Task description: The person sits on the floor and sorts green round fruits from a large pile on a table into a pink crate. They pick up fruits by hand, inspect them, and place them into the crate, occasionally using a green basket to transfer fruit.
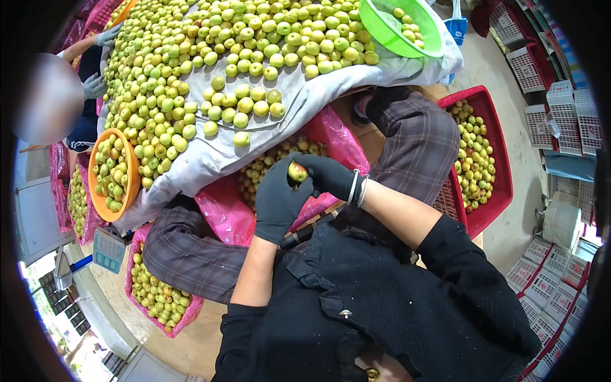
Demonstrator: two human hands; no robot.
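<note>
My left hand (281,200) and my right hand (331,176), both in dark gloves, meet in front of me around one green fruit with a reddish patch (298,172). Both hands touch it, and their fingers hide part of it. Beneath them is a crate lined with pink plastic (224,210), holding more of the small round fruits (255,174). Beyond my hands, many yellow-green fruits (246,105) lie on a grey cloth (191,164) spread over a raised surface.
An orange basket (136,176) of fruit stands at the cloth's left edge, a green basket (429,28) at its upper right. A red crate (501,191) of fruit is at my right, a pink-lined crate (191,313) and a scale (109,250) at my left. Another person's gloved hands (95,87) are upper left.
</note>
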